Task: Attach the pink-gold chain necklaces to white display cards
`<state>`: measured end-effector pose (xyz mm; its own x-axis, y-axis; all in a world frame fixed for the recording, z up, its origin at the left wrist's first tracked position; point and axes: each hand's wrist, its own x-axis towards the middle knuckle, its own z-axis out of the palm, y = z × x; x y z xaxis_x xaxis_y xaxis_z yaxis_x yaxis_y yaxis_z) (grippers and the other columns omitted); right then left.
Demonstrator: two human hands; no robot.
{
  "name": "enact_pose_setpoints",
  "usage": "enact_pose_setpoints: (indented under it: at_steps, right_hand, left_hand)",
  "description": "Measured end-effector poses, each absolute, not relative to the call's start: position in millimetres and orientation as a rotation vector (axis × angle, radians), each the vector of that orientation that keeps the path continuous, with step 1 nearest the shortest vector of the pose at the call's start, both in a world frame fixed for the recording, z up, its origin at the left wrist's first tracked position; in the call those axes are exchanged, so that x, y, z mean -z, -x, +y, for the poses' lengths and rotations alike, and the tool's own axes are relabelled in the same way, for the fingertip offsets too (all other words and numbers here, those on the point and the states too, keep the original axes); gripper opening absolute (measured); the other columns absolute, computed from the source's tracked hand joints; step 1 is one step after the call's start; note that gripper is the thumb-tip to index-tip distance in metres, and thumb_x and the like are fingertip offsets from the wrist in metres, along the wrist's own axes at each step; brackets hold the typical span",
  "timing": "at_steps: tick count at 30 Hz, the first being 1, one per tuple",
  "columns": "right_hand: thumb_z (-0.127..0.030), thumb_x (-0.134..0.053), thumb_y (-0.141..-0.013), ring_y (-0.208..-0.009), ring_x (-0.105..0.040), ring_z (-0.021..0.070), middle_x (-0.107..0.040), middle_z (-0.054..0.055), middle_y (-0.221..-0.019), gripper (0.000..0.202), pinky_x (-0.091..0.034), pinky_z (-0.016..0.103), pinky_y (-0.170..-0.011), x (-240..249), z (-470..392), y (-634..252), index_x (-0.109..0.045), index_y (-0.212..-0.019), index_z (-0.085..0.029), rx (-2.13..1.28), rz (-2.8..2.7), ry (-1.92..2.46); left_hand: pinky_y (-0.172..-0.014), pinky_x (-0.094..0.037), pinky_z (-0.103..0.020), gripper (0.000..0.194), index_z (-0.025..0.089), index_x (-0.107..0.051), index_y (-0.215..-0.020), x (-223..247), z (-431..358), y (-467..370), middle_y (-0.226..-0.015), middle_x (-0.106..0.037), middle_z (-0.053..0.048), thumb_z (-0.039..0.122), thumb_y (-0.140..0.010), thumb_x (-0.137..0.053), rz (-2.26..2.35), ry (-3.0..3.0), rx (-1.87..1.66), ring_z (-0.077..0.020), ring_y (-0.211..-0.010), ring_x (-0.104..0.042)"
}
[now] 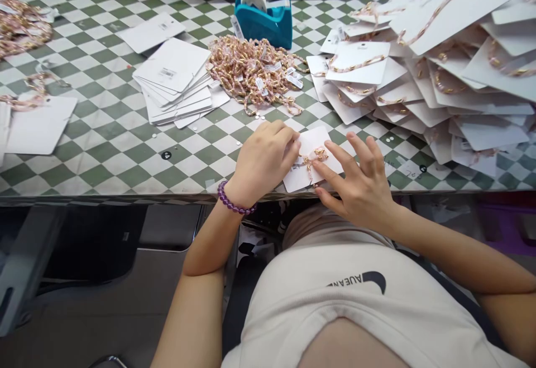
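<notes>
A white card [293, 179] lies at the table's front edge, turned slightly, with a pink and gold beaded bracelet [309, 162] bunched on it. At the card's left side, the fingers of my left hand [266, 154] are curled and pinched together; one end of the bracelet runs up to them, but what sits between the fingertips is hidden. My right hand [360, 186] is spread over the card's right side, its fingertips touching the card and the beads. A purple bead bracelet [234, 203] circles my left wrist.
Ahead lie a heap of pink and gold beaded bracelets [251, 69], a teal tape dispenser [268, 24] and a stack of blank cards [171, 69]. Carded bracelets [444, 72] pile high on the right. More beads [25, 27] and a card [39, 125] are at left.
</notes>
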<state>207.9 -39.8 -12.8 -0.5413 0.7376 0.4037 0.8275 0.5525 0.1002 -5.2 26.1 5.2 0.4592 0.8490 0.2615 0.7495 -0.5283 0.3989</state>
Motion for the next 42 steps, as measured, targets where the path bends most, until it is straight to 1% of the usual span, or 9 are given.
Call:
enact_pose_setpoints:
  at_steps: [12,16,19,21,26,31,37,40,42]
  right_hand:
    - [-0.035,-0.054,-0.092,-0.146,-0.029,0.0385,-0.05,0.009,-0.146,0.031,-0.017,0.07,-0.115,-7.4,-29.5,-195.7,-0.066,-0.119,-0.024,0.187,-2.562,1.263]
    - [-0.039,-0.053,-0.093,-0.145,-0.033,0.0363,-0.054,0.008,-0.143,0.033,-0.026,0.065,-0.115,2.3,-28.1,-203.2,-0.064,-0.121,-0.024,0.255,-2.526,1.205]
    - [-0.038,-0.055,-0.093,-0.146,-0.031,0.0348,-0.051,0.012,-0.145,0.039,-0.029,0.059,-0.117,10.3,-28.5,-208.5,-0.061,-0.127,-0.021,0.28,-2.501,1.163]
    - [-0.037,-0.057,-0.092,-0.147,-0.029,0.0338,-0.05,0.013,-0.146,0.041,-0.028,0.058,-0.118,12.6,-28.9,-209.3,-0.06,-0.129,-0.02,0.274,-2.483,1.161]
    - [-0.038,-0.058,-0.092,-0.145,-0.032,0.0351,-0.052,0.011,-0.144,0.037,-0.031,0.059,-0.116,10.3,-28.2,-206.2,-0.064,-0.124,-0.021,0.297,-2.462,1.16]
    - [-0.038,-0.057,-0.092,-0.145,-0.032,0.0357,-0.05,0.011,-0.146,0.037,-0.031,0.059,-0.115,8.8,-26.2,-207.1,-0.064,-0.124,-0.022,0.267,-2.495,1.182]
    - [-0.04,-0.056,-0.092,-0.148,-0.027,0.032,-0.049,0.013,-0.146,0.051,-0.033,0.055,-0.116,13.6,-27.1,-210.6,-0.051,-0.139,-0.019,0.357,-2.471,1.109]
    - [-0.043,-0.056,-0.092,-0.147,-0.026,0.036,-0.045,0.017,-0.148,0.056,-0.032,0.058,-0.115,12.4,-27.7,-209.0,-0.049,-0.14,-0.016,0.369,-2.514,1.155]
    - [-0.045,-0.055,-0.092,-0.146,-0.028,0.0377,-0.046,0.018,-0.148,0.055,-0.032,0.059,-0.114,10.5,-27.5,-206.9,-0.051,-0.138,-0.016,0.348,-2.53,1.204]
  left_hand:
    - [-0.087,-0.046,-0.039,0.028,0.013,-0.065,-0.097,-8.0,28.1,1.7,-0.098,-0.064,-0.012,0.024,-0.098,-0.039,1.381,-2.506,-0.579,-0.0249,-0.094,-0.057]
    - [-0.089,-0.047,-0.041,0.028,0.016,-0.066,-0.105,-6.1,24.8,2.9,-0.103,-0.064,-0.012,0.023,-0.098,-0.04,1.393,-2.497,-0.645,-0.0251,-0.096,-0.056]
    - [-0.101,-0.043,-0.046,0.029,0.022,-0.067,-0.114,-5.8,20.2,5.7,-0.124,-0.061,-0.011,0.027,-0.099,-0.043,1.324,-2.532,-0.732,-0.0271,-0.113,-0.051]
    - [-0.106,-0.04,-0.048,0.027,0.025,-0.07,-0.111,-6.0,18.8,7.0,-0.129,-0.06,-0.009,0.031,-0.098,-0.047,1.25,-2.568,-0.753,-0.0285,-0.122,-0.047]
    - [-0.106,-0.042,-0.048,0.023,0.023,-0.073,-0.105,-4.0,24.0,5.7,-0.116,-0.069,-0.007,0.031,-0.096,-0.054,1.091,-2.623,-0.718,-0.0292,-0.125,-0.047]
    - [-0.103,-0.044,-0.045,0.025,0.021,-0.074,-0.099,-2.4,23.5,1.9,-0.109,-0.072,-0.006,0.027,-0.097,-0.05,1.064,-2.653,-0.725,-0.0287,-0.124,-0.05]
    - [-0.104,-0.044,-0.042,0.033,0.019,-0.067,-0.118,-2.3,17.9,5.5,-0.121,-0.069,-0.008,0.031,-0.1,-0.043,1.119,-2.524,-0.729,-0.0239,-0.116,-0.057]
    - [-0.107,-0.042,-0.043,0.04,0.016,-0.053,-0.134,-1.4,19.6,9.6,-0.131,-0.063,-0.012,0.029,-0.099,-0.04,1.292,-2.366,-0.826,-0.0243,-0.121,-0.054]
    - [-0.104,-0.043,-0.044,0.043,0.016,-0.047,-0.139,-0.8,20.3,11.5,-0.127,-0.066,-0.012,0.027,-0.098,-0.04,1.42,-2.302,-0.859,-0.0248,-0.118,-0.056]
